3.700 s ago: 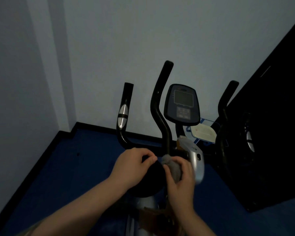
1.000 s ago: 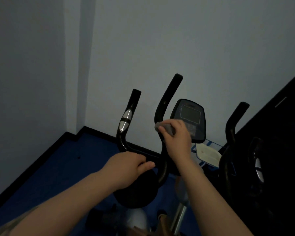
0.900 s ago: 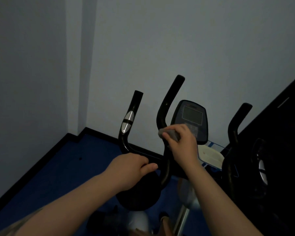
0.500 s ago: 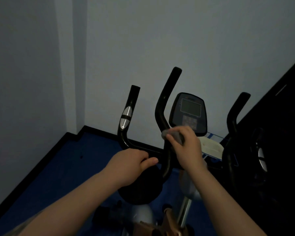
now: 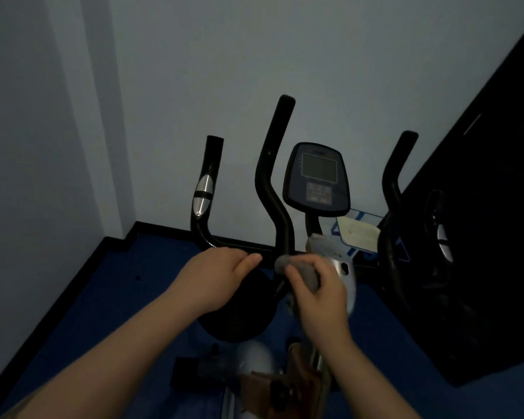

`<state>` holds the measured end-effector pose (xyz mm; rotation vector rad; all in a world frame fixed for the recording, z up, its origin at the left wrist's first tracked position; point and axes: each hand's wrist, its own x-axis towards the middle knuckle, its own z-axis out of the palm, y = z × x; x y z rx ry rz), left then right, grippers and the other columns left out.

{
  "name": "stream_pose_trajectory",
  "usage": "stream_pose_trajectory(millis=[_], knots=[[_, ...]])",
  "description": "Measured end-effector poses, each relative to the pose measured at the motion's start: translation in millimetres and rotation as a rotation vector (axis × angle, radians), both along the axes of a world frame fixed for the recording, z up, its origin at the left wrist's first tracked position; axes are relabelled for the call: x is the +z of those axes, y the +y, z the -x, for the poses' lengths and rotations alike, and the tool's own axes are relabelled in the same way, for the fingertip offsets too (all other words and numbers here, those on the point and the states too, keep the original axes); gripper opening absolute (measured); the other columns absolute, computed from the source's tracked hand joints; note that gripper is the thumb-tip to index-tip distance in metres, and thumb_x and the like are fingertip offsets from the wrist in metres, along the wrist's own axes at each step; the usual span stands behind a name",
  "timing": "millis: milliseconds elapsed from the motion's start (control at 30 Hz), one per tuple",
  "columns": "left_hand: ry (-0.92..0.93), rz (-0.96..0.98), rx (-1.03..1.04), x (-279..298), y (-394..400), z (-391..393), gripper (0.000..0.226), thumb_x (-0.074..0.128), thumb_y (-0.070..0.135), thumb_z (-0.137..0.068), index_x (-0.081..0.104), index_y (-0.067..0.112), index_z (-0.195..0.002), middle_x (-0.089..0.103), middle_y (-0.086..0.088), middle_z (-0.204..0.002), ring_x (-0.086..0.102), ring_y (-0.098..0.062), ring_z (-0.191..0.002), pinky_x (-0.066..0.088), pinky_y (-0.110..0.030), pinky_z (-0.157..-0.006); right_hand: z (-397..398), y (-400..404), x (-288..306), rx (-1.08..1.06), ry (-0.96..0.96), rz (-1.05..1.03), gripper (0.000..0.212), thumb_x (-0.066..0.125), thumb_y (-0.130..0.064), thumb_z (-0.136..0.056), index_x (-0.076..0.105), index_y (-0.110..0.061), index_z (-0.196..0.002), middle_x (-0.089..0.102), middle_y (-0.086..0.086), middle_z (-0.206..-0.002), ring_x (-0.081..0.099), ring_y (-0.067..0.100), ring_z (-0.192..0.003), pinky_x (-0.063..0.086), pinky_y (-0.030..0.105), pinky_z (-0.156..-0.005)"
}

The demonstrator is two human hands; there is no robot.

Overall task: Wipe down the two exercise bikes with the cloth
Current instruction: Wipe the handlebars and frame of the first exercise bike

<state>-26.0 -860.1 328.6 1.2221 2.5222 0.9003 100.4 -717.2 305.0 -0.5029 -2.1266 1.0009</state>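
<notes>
An exercise bike stands in front of me, with a dark console point(image 5: 316, 179) and black handlebars. My right hand point(image 5: 316, 293) grips a small grey cloth point(image 5: 303, 272) and presses it against the base of the middle handlebar point(image 5: 274, 176). My left hand point(image 5: 221, 276) is curled around the lower bend of the left handlebar point(image 5: 204, 192), which has a silver sensor pad. A second handlebar point(image 5: 395, 176) rises at the right. The bike's silver frame point(image 5: 345, 270) shows behind my right hand.
White walls meet in a corner at the left. The floor point(image 5: 109, 297) is blue with a black skirting edge. A tall black cabinet point(image 5: 496, 237) stands close at the right. A white and blue paper point(image 5: 359, 234) lies behind the console.
My right hand has slid the cloth down the middle handlebar, from level with the console to the bar's base. My left hand has kept its hold on the left bar.
</notes>
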Motion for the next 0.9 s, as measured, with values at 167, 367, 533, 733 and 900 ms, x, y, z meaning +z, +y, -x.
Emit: stream_pose_trajectory(millis=[167, 367, 533, 733, 900], knots=[[0.005, -0.012, 0.013, 0.6, -1.3, -1.1, 0.051, 0.033, 0.052, -0.099, 0.060, 0.015, -0.076, 0.056, 0.003, -0.065, 0.055, -0.011, -0.063, 0.039, -0.032, -0.058, 0.1, -21.6, -8.6, -0.090, 0.040, 0.106, 0.004, 0.064, -0.033, -0.089, 0.061, -0.032, -0.086, 0.060, -0.007, -0.093, 0.058, 0.006, -0.088, 0.047, 0.024, -0.075], [0.061, -0.012, 0.039, 0.9, -3.1, -5.7, 0.046, 0.032, 0.052, -0.099, 0.049, 0.026, -0.066, 0.054, 0.006, -0.065, 0.056, -0.013, -0.066, 0.042, -0.033, -0.061, -1.6, -25.4, -4.7, -0.045, 0.084, 0.180, 0.009, 0.066, -0.020, -0.089, 0.060, -0.021, -0.083, 0.062, -0.003, -0.078, 0.061, 0.005, -0.073, 0.048, 0.020, -0.061], [0.077, -0.012, 0.052, 0.2, -4.3, -7.5, 0.046, 0.031, 0.053, -0.099, 0.055, 0.024, -0.072, 0.058, 0.006, -0.068, 0.056, -0.009, -0.066, 0.045, -0.033, -0.063, -11.9, -55.5, -20.3, -0.042, 0.109, 0.261, 0.009, 0.065, -0.027, -0.088, 0.059, -0.028, -0.083, 0.064, -0.001, -0.082, 0.063, 0.012, -0.078, 0.051, 0.031, -0.066], [0.082, -0.008, 0.053, 0.3, -4.0, -7.2, 0.044, 0.031, 0.052, -0.099, 0.050, 0.027, -0.068, 0.057, 0.007, -0.068, 0.056, -0.010, -0.066, 0.044, -0.033, -0.063, 11.7, -24.7, 4.9, -0.145, 0.148, 0.330, 0.007, 0.065, -0.019, -0.090, 0.061, -0.025, -0.091, 0.065, -0.010, -0.083, 0.060, -0.001, -0.079, 0.048, 0.015, -0.068], [0.099, -0.014, 0.055, -0.8, -4.1, -8.0, 0.045, 0.031, 0.051, -0.100, 0.050, 0.025, -0.068, 0.056, 0.006, -0.066, 0.056, -0.011, -0.065, 0.043, -0.033, -0.061, 3.8, -40.5, -8.7, -0.123, 0.111, 0.153, 0.029, 0.061, -0.016, -0.092, 0.060, -0.045, -0.098, 0.058, -0.006, -0.106, 0.054, -0.007, -0.097, 0.039, 0.003, -0.078]])
